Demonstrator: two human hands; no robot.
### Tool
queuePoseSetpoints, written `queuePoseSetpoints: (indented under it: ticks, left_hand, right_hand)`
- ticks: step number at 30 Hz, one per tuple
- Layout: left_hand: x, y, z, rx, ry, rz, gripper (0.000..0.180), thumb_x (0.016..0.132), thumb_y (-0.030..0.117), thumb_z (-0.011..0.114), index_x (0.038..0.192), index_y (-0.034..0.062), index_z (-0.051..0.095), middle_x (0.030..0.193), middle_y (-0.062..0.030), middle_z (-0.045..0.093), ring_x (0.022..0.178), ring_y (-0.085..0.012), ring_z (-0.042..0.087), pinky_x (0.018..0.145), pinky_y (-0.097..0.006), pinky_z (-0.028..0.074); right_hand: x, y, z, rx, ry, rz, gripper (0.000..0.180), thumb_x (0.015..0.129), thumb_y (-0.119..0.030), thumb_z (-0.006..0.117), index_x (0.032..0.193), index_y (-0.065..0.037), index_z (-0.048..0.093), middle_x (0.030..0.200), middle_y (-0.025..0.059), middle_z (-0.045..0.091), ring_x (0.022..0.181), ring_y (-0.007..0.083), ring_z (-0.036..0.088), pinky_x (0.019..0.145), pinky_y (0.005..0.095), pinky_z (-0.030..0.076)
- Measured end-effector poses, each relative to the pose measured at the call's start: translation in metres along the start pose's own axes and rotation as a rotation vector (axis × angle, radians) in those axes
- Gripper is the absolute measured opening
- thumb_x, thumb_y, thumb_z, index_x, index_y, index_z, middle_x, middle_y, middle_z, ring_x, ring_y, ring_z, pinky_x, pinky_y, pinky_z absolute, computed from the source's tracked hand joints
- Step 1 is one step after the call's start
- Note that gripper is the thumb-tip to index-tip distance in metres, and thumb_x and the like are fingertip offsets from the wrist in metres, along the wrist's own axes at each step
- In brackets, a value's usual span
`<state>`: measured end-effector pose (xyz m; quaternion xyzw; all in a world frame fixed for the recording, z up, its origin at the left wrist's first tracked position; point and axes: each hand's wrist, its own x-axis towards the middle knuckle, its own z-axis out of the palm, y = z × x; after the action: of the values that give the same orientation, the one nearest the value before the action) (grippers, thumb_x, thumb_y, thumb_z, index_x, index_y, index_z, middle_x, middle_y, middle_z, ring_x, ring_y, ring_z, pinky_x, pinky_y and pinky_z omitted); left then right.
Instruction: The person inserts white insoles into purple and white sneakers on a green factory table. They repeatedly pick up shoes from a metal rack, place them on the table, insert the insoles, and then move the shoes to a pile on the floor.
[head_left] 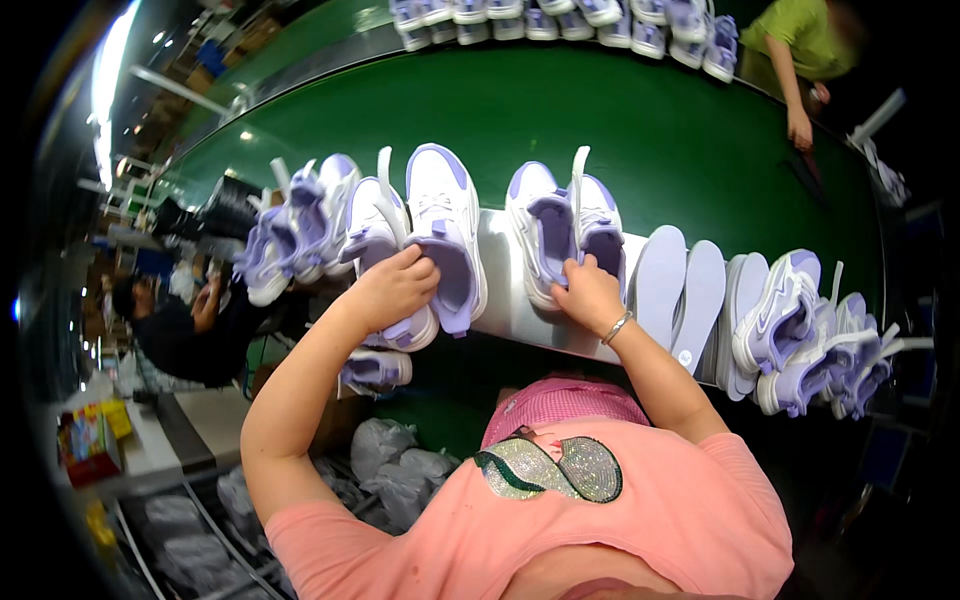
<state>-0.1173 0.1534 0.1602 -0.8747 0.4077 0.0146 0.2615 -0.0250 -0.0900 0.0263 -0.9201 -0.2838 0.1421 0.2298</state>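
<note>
Fingers of the left hand (395, 288) curl closed around a white-and-lilac sneaker (385, 262) at the near edge of the green conveyor belt (650, 140). Right hand (588, 295) grips a second sneaker (598, 225) likewise. Loose lilac insoles (678, 285) lie just to the right, with more sneakers (810, 335) beyond.

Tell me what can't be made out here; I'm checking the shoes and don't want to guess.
Head view only:
- Left hand covers the heel opening of the left shoe; its grip there is hidden.
- Right hand hides the heel of the right shoe.
- Far row of shoes is cut off by the top edge.
- Grey bags below: contents too blurred.
- Insoles: lower ends hidden by the forearm.
</note>
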Motion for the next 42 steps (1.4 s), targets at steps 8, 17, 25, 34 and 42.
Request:
queuePoseSetpoints:
  ticks: [8,17,25,34,42]
  left_hand:
    - [0.064,-0.027,0.060,-0.151,0.227,0.376,0.013,0.063,0.019,0.049,0.067,0.0104,0.058,0.081,-0.0004,0.051,0.084,-0.0157,0.045,0.085,-0.032,0.032]
    - [0.068,-0.017,0.074,-0.395,0.054,0.341,0.016,0.065,0.016,0.051,0.077,0.0094,0.058,0.084,-0.0041,0.052,0.084,-0.0194,0.046,0.078,-0.029,0.035]
    - [0.117,-0.026,0.043,-1.021,0.508,-0.242,0.031,0.069,0.012,0.058,0.099,0.0041,0.053,0.097,-0.0145,0.051,0.090,-0.0298,0.049,0.074,-0.037,0.041]
    - [0.201,-0.035,0.109,-1.386,0.296,-0.233,0.029,0.073,0.024,0.056,0.092,0.0017,0.056,0.083,-0.0180,0.057,0.081,-0.0311,0.054,0.072,-0.035,0.042]
    - [0.217,-0.045,0.148,-1.909,0.128,-0.522,0.035,0.079,0.027,0.048,0.095,-0.0044,0.054,0.085,-0.0127,0.058,0.076,-0.0180,0.053,0.068,-0.029,0.041]
  right_hand:
    - [-0.024,0.002,-0.001,-0.015,0.071,0.175,0.031,0.068,-0.030,0.056,0.083,-0.003,0.051,0.084,0.0200,0.046,0.061,0.0334,0.056,0.054,0.0407,0.046]
    - [-0.057,0.062,-0.014,0.086,0.643,0.523,0.026,0.074,-0.022,0.054,0.091,-0.004,0.054,0.088,0.0134,0.057,0.083,0.0297,0.053,0.073,0.0379,0.041]
    - [-0.057,0.083,0.005,-0.214,0.326,0.693,0.047,0.063,-0.035,0.063,0.096,-0.006,0.049,0.089,0.0117,0.056,0.085,0.0288,0.053,0.071,0.0411,0.042]
    - [-0.056,0.085,0.004,-0.139,0.250,0.749,0.047,0.061,-0.033,0.064,0.093,-0.003,0.048,0.088,0.0153,0.056,0.083,0.0307,0.054,0.071,0.0411,0.043]
    - [-0.074,0.032,-0.062,0.057,0.931,0.310,0.011,0.068,-0.008,0.054,0.077,-0.001,0.054,0.090,0.0159,0.055,0.076,0.0314,0.054,0.066,0.0325,0.044]
